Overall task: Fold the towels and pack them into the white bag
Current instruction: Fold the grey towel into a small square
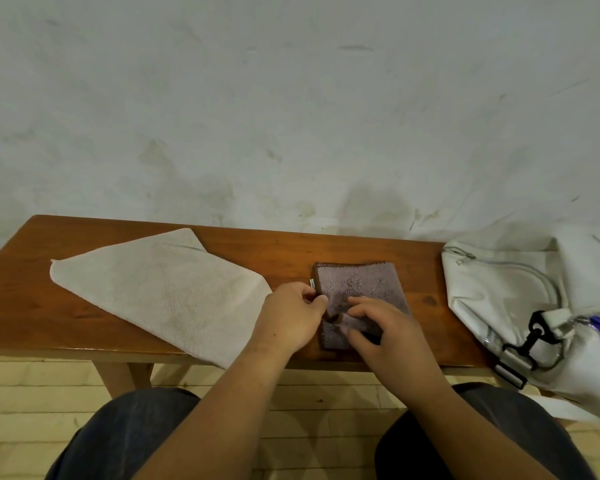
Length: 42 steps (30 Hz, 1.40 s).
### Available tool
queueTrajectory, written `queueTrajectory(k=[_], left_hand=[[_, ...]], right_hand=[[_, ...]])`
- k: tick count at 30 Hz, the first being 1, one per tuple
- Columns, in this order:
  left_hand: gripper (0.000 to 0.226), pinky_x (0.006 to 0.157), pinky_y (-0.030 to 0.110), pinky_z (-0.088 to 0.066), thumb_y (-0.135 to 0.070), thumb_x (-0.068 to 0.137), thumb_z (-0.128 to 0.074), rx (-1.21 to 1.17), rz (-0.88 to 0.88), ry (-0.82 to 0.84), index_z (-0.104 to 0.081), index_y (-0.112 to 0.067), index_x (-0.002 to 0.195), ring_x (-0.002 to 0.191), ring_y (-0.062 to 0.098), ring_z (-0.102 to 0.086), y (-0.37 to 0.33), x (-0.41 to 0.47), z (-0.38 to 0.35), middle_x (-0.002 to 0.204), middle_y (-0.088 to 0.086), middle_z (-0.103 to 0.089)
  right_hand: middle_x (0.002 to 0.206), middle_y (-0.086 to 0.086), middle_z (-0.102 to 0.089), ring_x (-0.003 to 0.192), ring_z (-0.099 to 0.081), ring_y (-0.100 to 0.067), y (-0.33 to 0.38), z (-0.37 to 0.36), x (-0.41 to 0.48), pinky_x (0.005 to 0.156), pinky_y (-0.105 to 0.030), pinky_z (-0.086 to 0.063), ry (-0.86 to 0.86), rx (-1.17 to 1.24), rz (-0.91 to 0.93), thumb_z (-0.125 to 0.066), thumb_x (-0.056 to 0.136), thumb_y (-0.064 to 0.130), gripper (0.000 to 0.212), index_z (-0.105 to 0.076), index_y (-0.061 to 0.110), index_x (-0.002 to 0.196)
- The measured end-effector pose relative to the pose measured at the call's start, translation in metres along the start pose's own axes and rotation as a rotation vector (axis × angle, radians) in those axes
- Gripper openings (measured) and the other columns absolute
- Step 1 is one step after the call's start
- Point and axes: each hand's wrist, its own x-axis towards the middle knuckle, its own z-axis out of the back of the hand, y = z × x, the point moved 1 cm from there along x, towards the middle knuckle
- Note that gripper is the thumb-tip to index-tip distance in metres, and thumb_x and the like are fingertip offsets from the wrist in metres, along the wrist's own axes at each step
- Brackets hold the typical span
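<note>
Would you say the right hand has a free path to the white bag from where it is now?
Probably yes. The right hand holds the purple towel, but only bare bench top lies between it and the white bag to its right, so nothing seems to block it.

Most likely a simple room in a modest home, though hard to pin down further. Backed by a bare plastered wall [291, 98], pale, scuffed and blotched with stains just above the counter [32, 306]. Furnished with that 1 narrow wooden counter, varnished brown, bench-like, set on a plain pale leg [118, 375] and pushed against the wall. Floored in pale yellowish tiles [32, 393] laid in a brick pattern. Domestic in its contents too: 2 towels, a cream towel [160, 292] spread flat and a small purple-grey towel [357, 282], plus a white bag [499, 289] with a zip and black clip at the right end.
</note>
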Motion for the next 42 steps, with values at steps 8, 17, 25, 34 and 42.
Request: queueTrajectory(k=[8,17,25,34,42], left_hand=[[0.038,0.083,0.020,-0.050,-0.045,0.096,-0.060,-0.077,0.022,0.009,-0.062,-0.026,0.129,0.103,0.006,-0.062,-0.004,0.006,-0.005,0.117,-0.009,-0.068],[0.034,0.068,0.007,-0.043,-0.019,0.098,-0.064,-0.101,-0.057,-0.070,-0.049,-0.034,0.123,0.100,0.006,-0.059,-0.009,0.009,-0.012,0.116,-0.011,-0.061],[0.041,0.096,0.017,-0.044,-0.015,0.100,-0.059,-0.009,-0.137,-0.099,-0.055,-0.032,0.137,0.123,0.010,-0.055,-0.008,0.011,-0.014,0.136,-0.009,-0.057],[0.050,0.111,0.028,-0.036,-0.025,0.102,-0.054,0.194,-0.231,-0.163,-0.042,-0.028,0.151,0.134,0.012,-0.037,0.002,0.015,-0.020,0.149,-0.007,-0.041],[0.064,0.125,0.039,-0.003,-0.049,0.107,-0.021,0.574,-0.374,0.065,0.003,-0.023,0.161,0.155,0.016,0.008,-0.002,-0.004,-0.046,0.169,-0.003,0.010]], right_hand=[[0.117,0.024,-0.068,0.115,-0.056,0.013,-0.005,0.007,0.001,0.098,-0.012,-0.047,-0.088,0.132,-0.039,-0.073,0.090,0.031,0.019,-0.076,0.030,0.109],[0.143,0.017,-0.057,0.142,-0.039,0.000,-0.012,0.000,0.002,0.119,-0.034,-0.034,0.014,-0.083,0.018,-0.078,0.086,0.033,0.034,-0.073,0.040,0.119],[0.154,0.017,-0.044,0.148,-0.025,-0.001,-0.014,0.000,0.001,0.124,-0.047,-0.026,0.090,-0.137,0.002,-0.072,0.088,0.042,0.035,-0.067,0.050,0.122],[0.167,0.020,-0.001,0.153,0.013,-0.001,-0.010,0.013,0.004,0.124,-0.036,0.006,0.059,-0.249,-0.176,-0.022,0.101,0.061,0.051,-0.030,0.054,0.151],[0.165,0.013,0.027,0.153,0.023,-0.019,-0.026,0.005,0.000,0.124,-0.046,0.004,0.218,-0.375,-0.338,-0.020,0.102,0.062,0.063,0.009,0.049,0.157]])
